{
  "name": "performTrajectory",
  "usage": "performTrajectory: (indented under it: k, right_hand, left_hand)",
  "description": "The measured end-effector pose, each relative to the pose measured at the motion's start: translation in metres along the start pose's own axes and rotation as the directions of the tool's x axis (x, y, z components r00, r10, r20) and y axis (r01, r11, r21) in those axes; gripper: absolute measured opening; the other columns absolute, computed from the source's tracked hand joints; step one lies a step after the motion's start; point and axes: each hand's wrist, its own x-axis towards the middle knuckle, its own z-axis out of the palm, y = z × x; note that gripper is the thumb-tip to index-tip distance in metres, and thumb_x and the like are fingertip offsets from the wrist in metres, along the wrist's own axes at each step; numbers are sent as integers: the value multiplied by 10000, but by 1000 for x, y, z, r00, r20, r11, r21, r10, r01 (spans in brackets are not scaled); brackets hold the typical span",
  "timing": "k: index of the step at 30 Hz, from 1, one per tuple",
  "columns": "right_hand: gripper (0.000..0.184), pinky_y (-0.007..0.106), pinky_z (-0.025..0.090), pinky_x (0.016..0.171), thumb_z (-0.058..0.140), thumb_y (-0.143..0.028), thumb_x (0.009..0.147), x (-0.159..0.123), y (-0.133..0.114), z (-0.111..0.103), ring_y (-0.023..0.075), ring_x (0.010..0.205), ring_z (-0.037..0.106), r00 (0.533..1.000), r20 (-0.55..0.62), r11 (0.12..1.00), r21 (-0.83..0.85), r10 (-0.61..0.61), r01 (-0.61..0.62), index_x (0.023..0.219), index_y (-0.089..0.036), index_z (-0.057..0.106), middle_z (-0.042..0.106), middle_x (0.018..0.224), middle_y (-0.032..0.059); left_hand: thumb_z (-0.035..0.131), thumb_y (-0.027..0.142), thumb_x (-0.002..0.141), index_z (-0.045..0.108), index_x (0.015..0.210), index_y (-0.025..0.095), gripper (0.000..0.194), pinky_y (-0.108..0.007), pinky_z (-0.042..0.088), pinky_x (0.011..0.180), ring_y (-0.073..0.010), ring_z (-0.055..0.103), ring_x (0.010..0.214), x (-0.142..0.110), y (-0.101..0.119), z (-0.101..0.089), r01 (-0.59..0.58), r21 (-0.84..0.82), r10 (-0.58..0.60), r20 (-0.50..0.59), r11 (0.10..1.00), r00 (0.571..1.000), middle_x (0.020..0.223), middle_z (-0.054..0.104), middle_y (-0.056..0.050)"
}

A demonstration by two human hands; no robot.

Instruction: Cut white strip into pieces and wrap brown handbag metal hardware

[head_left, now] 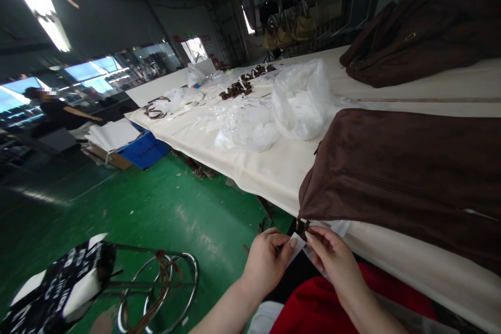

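Observation:
A brown bag (pixel 399 167) lies on its side on the table, with one corner at the front edge. Small metal hardware (pixel 299 225) and a small brown tab (pixel 306 226) hang from that corner. My left hand (pixel 266 260) is closed, pinching a small white slip (pixel 298 244) between thumb and finger just below the hardware. Beside it, my right hand (pixel 332 251) is closed with its fingertips at the brown tab. Its fingers partly hide the tab, and a strip of clear plastic hangs beneath.
The cream-covered table (pixel 274 175) carries crumpled clear plastic bags (pixel 301 99), brown strap pieces (pixel 237 90) and a second brown bag (pixel 422 36). A metal-framed stool (pixel 191 282) lies tipped at lower left. A blue crate (pixel 144 148) and another person (pixel 58 109) are farther left.

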Motion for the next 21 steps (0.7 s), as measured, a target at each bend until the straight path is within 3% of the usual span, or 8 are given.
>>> performTrajectory:
  k: [2,4,8,12,16,21]
  right_hand:
    - [534,195,329,351,734,-537,690,0,-3,-3,88,414,493,999,-20,999,-10,-49,49,1079,-196,603,689,763,20]
    - [514,199,330,345,710,-546,712,2,-7,-2,95,433,522,997,-48,998,2,-57,57,1083,-207,599,701,878,48]
    - [429,176,201,323,749,-546,657,12,-14,5,45,359,386,999,-39,992,129,5,0,834,-171,642,603,665,-11]
    - [382,159,144,349,799,-465,628,21,-17,10,12,359,282,999,7,972,233,39,-39,620,-164,564,446,515,-75]
    - [395,164,171,349,813,-497,593,23,-13,8,34,381,334,999,11,968,250,31,-32,681,-166,616,485,529,-62]
    - [404,186,237,371,792,-518,636,23,-3,2,62,406,367,1000,26,984,177,-19,14,778,-157,679,485,473,-59]
  left_hand:
    - [497,345,927,644,634,176,368,-236,334,578,-129,498,620,4,3,2,-13,29,13,-8,1000,1000,640,522,-17]
    - [503,318,924,644,642,177,346,-236,338,588,-128,501,626,7,5,3,-30,59,31,-10,998,999,643,527,-18]
    - [514,297,920,648,650,183,323,-234,339,596,-125,514,635,10,7,3,-55,110,55,2,992,998,660,540,-18]
    - [517,303,919,669,668,186,316,-239,334,584,-128,528,635,8,9,4,-28,162,34,-36,986,999,668,558,-26]
    - [499,285,927,670,679,187,317,-236,345,597,-129,532,643,9,14,8,-5,199,25,-101,980,995,670,562,-27]
    - [487,266,930,649,654,192,328,-227,348,596,-124,525,642,11,21,13,12,219,8,-90,976,996,668,551,-17]
